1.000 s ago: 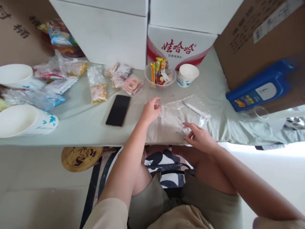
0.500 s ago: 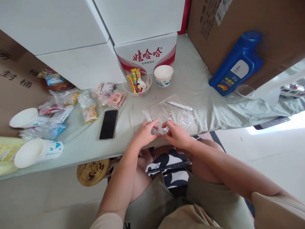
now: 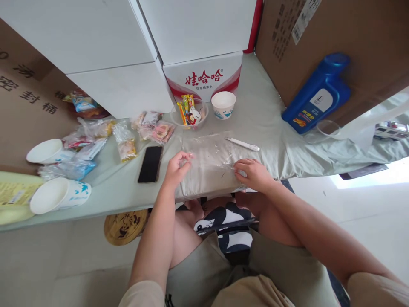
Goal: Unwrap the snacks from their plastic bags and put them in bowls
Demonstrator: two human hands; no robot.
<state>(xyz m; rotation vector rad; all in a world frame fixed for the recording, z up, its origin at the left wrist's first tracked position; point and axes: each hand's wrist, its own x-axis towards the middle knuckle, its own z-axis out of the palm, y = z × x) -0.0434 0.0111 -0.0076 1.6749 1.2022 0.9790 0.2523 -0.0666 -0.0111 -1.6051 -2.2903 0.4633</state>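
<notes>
Where the pale green table cover (image 3: 118,196) begins at the left, a yellowish package (image 3: 19,196) lies at its edge, beside two white paper cups (image 3: 75,194) with blue prints, one nearer the person than the other. Small wrapped snacks (image 3: 128,149) are scattered to the right of the cups, some in clear packets, some pink. Next comes a dark phone (image 3: 150,164), lying flat with its screen up.

Just right of the phone is the left hand (image 3: 177,169), its fingers curled and the thumb close to them, at the left side of a clear plastic film (image 3: 207,149). The film lies crinkled on the table between the two hands. Behind it stand a clear bowl (image 3: 174,117) of wrapped sweets and, to its right, another paper cup (image 3: 223,106).

A white pen-like tool (image 3: 243,144) lies by the film's far right part. Near it, the right hand (image 3: 254,174) rests with bent fingers at the film's right side; whether either hand pinches the film, I cannot tell. Farther right, a blue bottle (image 3: 315,100) leans before a brown carton (image 3: 361,51).
</notes>
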